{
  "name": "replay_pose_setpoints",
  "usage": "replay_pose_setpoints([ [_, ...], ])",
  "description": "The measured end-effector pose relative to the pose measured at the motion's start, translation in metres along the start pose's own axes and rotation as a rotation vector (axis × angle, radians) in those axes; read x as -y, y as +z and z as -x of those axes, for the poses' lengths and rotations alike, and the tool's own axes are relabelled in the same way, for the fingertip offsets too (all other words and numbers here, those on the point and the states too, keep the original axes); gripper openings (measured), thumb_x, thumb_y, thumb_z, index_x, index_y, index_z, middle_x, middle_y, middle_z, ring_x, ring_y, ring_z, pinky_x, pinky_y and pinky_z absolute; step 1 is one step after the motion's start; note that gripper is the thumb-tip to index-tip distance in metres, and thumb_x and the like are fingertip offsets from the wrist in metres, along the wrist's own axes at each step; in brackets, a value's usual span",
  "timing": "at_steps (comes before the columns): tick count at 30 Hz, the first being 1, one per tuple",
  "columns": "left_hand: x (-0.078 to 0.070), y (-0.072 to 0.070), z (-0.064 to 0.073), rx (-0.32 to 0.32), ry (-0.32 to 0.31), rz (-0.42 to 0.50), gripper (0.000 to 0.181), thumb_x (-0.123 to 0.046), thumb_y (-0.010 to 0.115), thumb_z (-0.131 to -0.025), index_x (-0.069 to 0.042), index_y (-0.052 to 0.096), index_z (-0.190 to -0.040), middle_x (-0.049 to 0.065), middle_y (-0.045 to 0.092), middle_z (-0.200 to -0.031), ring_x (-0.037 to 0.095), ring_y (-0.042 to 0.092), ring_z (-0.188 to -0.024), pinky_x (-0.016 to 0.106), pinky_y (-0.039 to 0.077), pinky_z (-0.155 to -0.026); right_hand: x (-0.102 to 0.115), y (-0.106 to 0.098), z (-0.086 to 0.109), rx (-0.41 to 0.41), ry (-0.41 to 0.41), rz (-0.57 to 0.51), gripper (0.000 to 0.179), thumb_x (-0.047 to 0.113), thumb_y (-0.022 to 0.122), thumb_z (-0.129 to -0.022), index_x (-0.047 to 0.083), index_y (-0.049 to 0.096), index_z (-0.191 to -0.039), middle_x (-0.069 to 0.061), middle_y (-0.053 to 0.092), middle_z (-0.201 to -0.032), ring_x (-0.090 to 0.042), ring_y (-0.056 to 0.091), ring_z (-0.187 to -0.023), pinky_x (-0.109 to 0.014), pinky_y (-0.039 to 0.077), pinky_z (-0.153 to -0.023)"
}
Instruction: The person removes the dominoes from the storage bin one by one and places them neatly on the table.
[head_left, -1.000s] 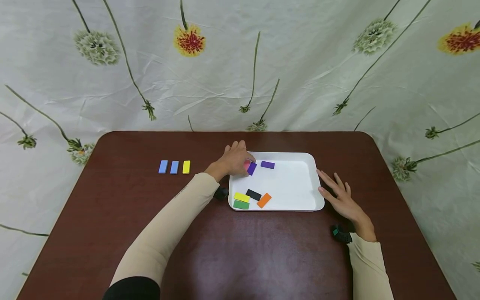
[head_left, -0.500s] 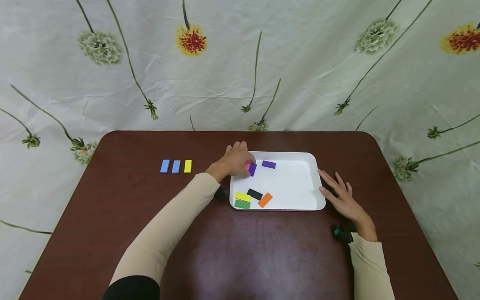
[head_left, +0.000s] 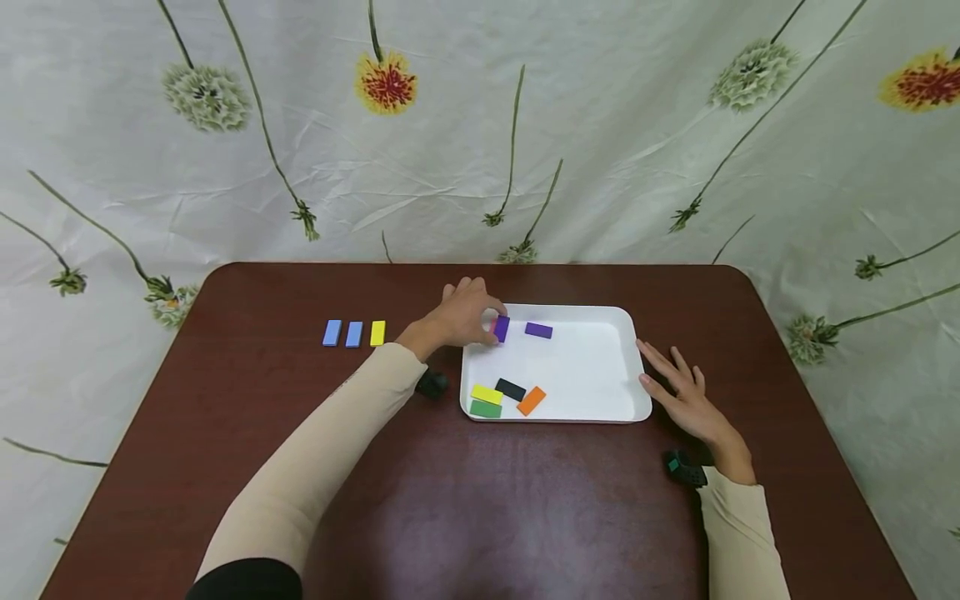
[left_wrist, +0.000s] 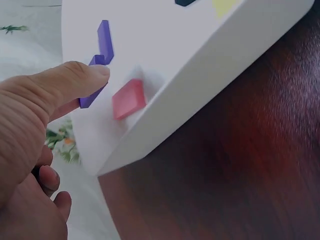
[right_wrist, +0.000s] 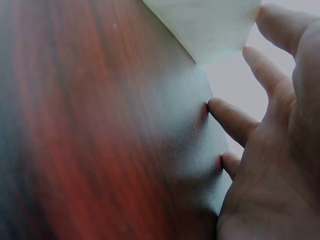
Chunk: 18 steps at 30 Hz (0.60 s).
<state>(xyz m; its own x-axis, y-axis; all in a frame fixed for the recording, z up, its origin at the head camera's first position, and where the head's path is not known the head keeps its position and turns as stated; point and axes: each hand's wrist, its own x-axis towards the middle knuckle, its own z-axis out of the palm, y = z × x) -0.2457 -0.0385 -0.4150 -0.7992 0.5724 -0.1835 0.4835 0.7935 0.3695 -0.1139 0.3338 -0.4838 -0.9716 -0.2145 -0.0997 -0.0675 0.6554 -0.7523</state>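
Observation:
My left hand (head_left: 459, 317) is over the far left corner of the white tray (head_left: 581, 367). Its thumb and a finger pinch a purple block (left_wrist: 91, 99). In the left wrist view, a pink block (left_wrist: 129, 99) lies in the tray beside the thumb, near the tray wall. A second purple block (head_left: 538, 331) lies just to the right of the held one. My right hand (head_left: 686, 404) rests at the tray's right side with fingers spread. In the right wrist view, its thumb and index fingertips are at the tray's wall (right_wrist: 210, 30), and other fingertips touch the table.
Yellow (head_left: 487, 394), green (head_left: 486, 409), black (head_left: 511, 389) and orange (head_left: 532, 401) blocks lie in the tray's near left part. On the brown table (head_left: 465, 508), two blue blocks (head_left: 332, 332) and a yellow block (head_left: 377, 333) stand in a row left of the tray.
My left hand has shifted slightly left and away from me, with the purple block now between its fingertips. The right hand and the tray stay where they were.

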Motion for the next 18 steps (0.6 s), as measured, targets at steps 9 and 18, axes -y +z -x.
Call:
replay_pose_setpoints([
  [9, 0.015, -0.011, 0.015, -0.021, -0.022, 0.010, 0.048, -0.030, 0.081, -0.084, -0.016, 0.069, -0.129, 0.010, 0.052, -0.108, 0.025, 0.039, -0.104, 0.044, 0.027, -0.085, 0.000, 0.000, 0.000, 0.003, 0.001, -0.005, 0.064, 0.031, 0.050, -0.105, 0.022, 0.021, -0.161, -0.019, 0.013, -0.167, -0.049, -0.014, -0.150, -0.073, -0.019, -0.106],
  [18, 0.034, -0.022, 0.029, -0.060, -0.029, 0.048, 0.048, -0.030, 0.080, -0.086, -0.014, 0.068, -0.129, 0.012, 0.051, -0.107, 0.027, 0.038, -0.100, 0.045, 0.025, -0.083, -0.001, 0.001, 0.000, -0.003, -0.003, -0.003, 0.064, 0.032, 0.050, -0.105, 0.024, 0.021, -0.161, -0.019, 0.013, -0.167, -0.049, -0.014, -0.151, -0.073, -0.019, -0.106],
])
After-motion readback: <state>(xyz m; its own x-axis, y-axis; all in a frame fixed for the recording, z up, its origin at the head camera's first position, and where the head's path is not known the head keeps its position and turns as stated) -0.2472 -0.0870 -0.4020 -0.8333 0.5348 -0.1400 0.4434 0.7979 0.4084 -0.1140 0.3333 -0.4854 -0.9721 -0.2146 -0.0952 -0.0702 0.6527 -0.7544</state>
